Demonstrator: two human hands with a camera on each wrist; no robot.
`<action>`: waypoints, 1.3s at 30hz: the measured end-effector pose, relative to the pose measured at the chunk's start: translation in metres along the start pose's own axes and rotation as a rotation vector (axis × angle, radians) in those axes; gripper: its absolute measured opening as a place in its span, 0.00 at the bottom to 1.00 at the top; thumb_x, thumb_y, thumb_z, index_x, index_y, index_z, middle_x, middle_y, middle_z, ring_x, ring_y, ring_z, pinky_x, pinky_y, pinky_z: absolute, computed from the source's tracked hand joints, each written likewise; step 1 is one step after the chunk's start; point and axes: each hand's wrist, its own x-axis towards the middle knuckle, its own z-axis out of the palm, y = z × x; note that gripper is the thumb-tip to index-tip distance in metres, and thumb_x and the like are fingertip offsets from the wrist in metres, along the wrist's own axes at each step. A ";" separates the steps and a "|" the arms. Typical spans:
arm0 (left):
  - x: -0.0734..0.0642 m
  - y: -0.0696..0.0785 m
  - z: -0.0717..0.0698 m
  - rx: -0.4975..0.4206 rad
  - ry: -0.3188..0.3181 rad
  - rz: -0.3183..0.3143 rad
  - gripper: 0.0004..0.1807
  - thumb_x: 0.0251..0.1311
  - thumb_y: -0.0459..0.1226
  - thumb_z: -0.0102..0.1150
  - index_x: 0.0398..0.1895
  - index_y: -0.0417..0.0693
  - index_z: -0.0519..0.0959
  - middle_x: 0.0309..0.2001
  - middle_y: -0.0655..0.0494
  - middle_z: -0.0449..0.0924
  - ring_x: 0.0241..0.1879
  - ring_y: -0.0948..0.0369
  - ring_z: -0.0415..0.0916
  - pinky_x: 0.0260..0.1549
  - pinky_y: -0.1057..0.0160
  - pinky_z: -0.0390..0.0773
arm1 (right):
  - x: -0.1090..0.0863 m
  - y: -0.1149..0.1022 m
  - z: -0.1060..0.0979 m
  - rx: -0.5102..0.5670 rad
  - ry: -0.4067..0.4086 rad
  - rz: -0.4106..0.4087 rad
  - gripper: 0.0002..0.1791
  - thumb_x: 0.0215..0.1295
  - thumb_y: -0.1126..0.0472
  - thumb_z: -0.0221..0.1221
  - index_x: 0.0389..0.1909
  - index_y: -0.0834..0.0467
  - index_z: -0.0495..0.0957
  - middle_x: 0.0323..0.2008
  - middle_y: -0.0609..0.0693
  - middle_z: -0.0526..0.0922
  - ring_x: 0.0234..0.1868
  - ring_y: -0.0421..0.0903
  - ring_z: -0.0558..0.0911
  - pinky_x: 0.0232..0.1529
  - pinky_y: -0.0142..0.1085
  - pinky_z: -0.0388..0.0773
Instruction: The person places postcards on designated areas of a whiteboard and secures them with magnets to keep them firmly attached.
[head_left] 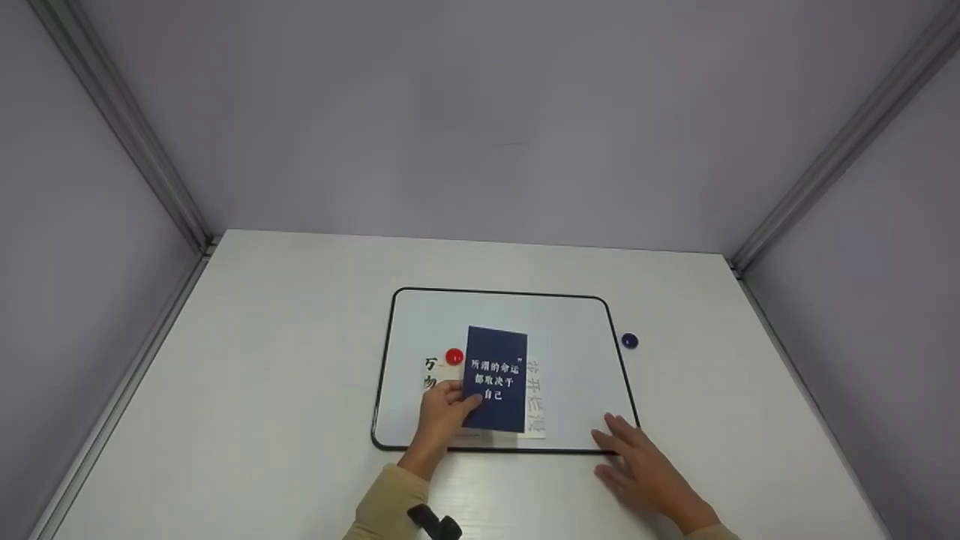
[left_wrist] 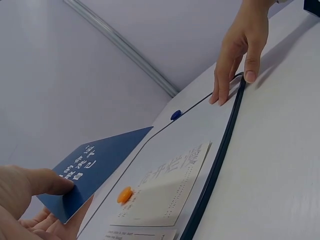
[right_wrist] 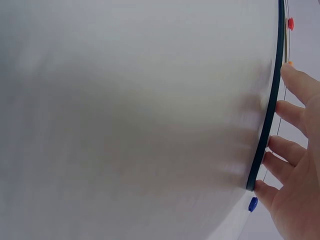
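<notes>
My left hand (head_left: 444, 411) pinches a dark blue card (head_left: 496, 352) with white Chinese characters, thumb on its printed face. The card is held above a whiteboard (head_left: 574, 360) with a black rim, tilted in the left wrist view. Under it on the board lie a pale card with black characters (head_left: 430, 367) and another with grey characters (head_left: 535, 405), both partly hidden. A red round magnet (head_left: 454, 356) sits by the first; an orange magnet (left_wrist: 125, 195) sits on the other. My right hand (head_left: 637, 465), fingers spread, is at the board's near right corner.
A dark blue round magnet (head_left: 630, 341) lies just beyond the board's right edge on the white table (head_left: 300, 322). Grey-lilac panels (head_left: 465, 135) with metal corner posts enclose the table at the back and both sides.
</notes>
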 end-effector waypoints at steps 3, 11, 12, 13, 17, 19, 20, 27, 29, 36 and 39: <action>0.000 -0.001 0.004 0.006 -0.004 0.001 0.15 0.58 0.31 0.61 0.46 0.30 0.76 0.47 0.35 0.84 0.45 0.49 0.86 0.45 0.57 0.85 | 0.000 0.000 0.000 -0.007 0.008 -0.008 0.30 0.63 0.42 0.58 0.64 0.47 0.71 0.73 0.52 0.62 0.75 0.56 0.60 0.70 0.55 0.63; 0.001 -0.001 0.014 0.039 0.009 -0.037 0.17 0.57 0.32 0.62 0.48 0.31 0.76 0.48 0.36 0.84 0.45 0.48 0.85 0.46 0.56 0.84 | -0.001 0.003 0.001 -0.006 0.009 -0.029 0.30 0.63 0.42 0.58 0.64 0.48 0.71 0.73 0.53 0.63 0.75 0.56 0.61 0.70 0.55 0.63; 0.001 0.000 0.015 0.039 0.008 -0.036 0.17 0.57 0.32 0.62 0.48 0.31 0.76 0.48 0.36 0.84 0.45 0.48 0.85 0.46 0.56 0.84 | -0.001 0.004 0.001 -0.007 0.011 -0.033 0.30 0.63 0.42 0.58 0.64 0.48 0.71 0.73 0.53 0.63 0.75 0.56 0.61 0.70 0.55 0.63; 0.001 0.000 0.017 0.037 0.004 -0.036 0.16 0.57 0.32 0.62 0.47 0.31 0.76 0.48 0.36 0.84 0.45 0.49 0.85 0.46 0.56 0.84 | -0.001 0.004 0.001 -0.010 0.012 -0.037 0.30 0.63 0.42 0.58 0.64 0.48 0.71 0.73 0.53 0.63 0.74 0.56 0.61 0.70 0.55 0.64; 0.000 -0.002 0.022 0.012 -0.018 -0.031 0.15 0.57 0.32 0.62 0.46 0.32 0.76 0.46 0.36 0.85 0.44 0.51 0.86 0.45 0.57 0.84 | -0.001 0.003 -0.001 -0.007 0.001 -0.036 0.30 0.63 0.42 0.58 0.65 0.47 0.71 0.74 0.53 0.62 0.75 0.56 0.61 0.70 0.56 0.63; 0.000 -0.003 0.025 0.003 -0.022 -0.026 0.14 0.56 0.31 0.62 0.44 0.32 0.76 0.45 0.36 0.85 0.42 0.52 0.86 0.43 0.58 0.85 | -0.002 0.003 -0.002 -0.005 -0.007 -0.033 0.30 0.63 0.42 0.57 0.65 0.47 0.70 0.74 0.53 0.62 0.75 0.56 0.60 0.70 0.56 0.63; 0.000 -0.004 0.027 -0.004 -0.024 -0.025 0.14 0.55 0.31 0.62 0.43 0.31 0.76 0.44 0.36 0.85 0.41 0.52 0.86 0.42 0.58 0.85 | -0.002 0.002 -0.002 -0.002 -0.011 -0.032 0.31 0.63 0.42 0.57 0.66 0.47 0.70 0.74 0.53 0.61 0.75 0.56 0.60 0.70 0.56 0.63; -0.003 -0.008 0.036 -0.026 -0.046 -0.046 0.14 0.55 0.30 0.62 0.43 0.31 0.76 0.43 0.36 0.86 0.39 0.54 0.86 0.41 0.60 0.85 | -0.003 0.001 -0.003 0.000 -0.034 -0.027 0.31 0.64 0.42 0.57 0.67 0.47 0.68 0.75 0.54 0.60 0.75 0.57 0.59 0.70 0.56 0.62; -0.004 -0.009 0.039 -0.030 -0.054 -0.051 0.13 0.55 0.30 0.62 0.43 0.32 0.76 0.42 0.37 0.86 0.39 0.54 0.86 0.41 0.60 0.85 | -0.004 0.001 -0.003 0.001 -0.041 -0.025 0.32 0.64 0.41 0.56 0.67 0.47 0.68 0.75 0.54 0.59 0.76 0.57 0.58 0.70 0.56 0.62; -0.006 -0.011 0.048 -0.051 -0.083 -0.072 0.14 0.55 0.30 0.61 0.44 0.31 0.76 0.43 0.37 0.86 0.41 0.53 0.87 0.43 0.59 0.85 | -0.004 0.002 -0.002 -0.006 -0.045 -0.025 0.32 0.64 0.39 0.55 0.68 0.46 0.68 0.75 0.54 0.59 0.76 0.58 0.58 0.70 0.57 0.63; -0.006 -0.012 0.053 -0.056 -0.098 -0.074 0.14 0.55 0.30 0.61 0.44 0.31 0.76 0.43 0.37 0.86 0.40 0.54 0.86 0.43 0.59 0.85 | -0.003 0.004 -0.002 -0.010 -0.038 -0.032 0.32 0.64 0.39 0.55 0.67 0.46 0.68 0.75 0.55 0.59 0.75 0.58 0.59 0.70 0.57 0.63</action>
